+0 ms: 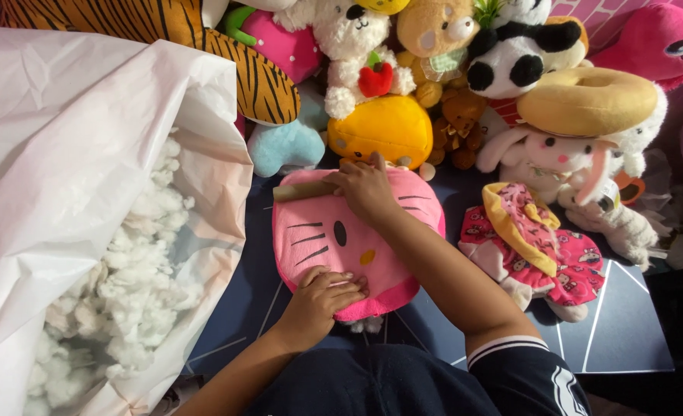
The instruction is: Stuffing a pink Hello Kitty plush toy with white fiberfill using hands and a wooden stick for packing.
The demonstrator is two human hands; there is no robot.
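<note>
A pink cat-face plush cushion (322, 239) lies flat on a dark blue mat (626, 323) in front of me. My left hand (320, 300) grips its near edge, fingers curled over the fabric, where a tuft of white stuffing pokes out below. My right hand (364, 185) rests on the cushion's far top edge and holds a short tan wooden stick (301, 191) that lies across the cushion's upper left corner.
A big white plastic bag (64, 139) full of white fibre stuffing (137, 285) stands open at the left. A pile of plush toys lines the back: a tiger (256, 69), a yellow cushion (380, 127), a panda (518, 54). A doll in a pink patterned dress (542, 246) lies at the right.
</note>
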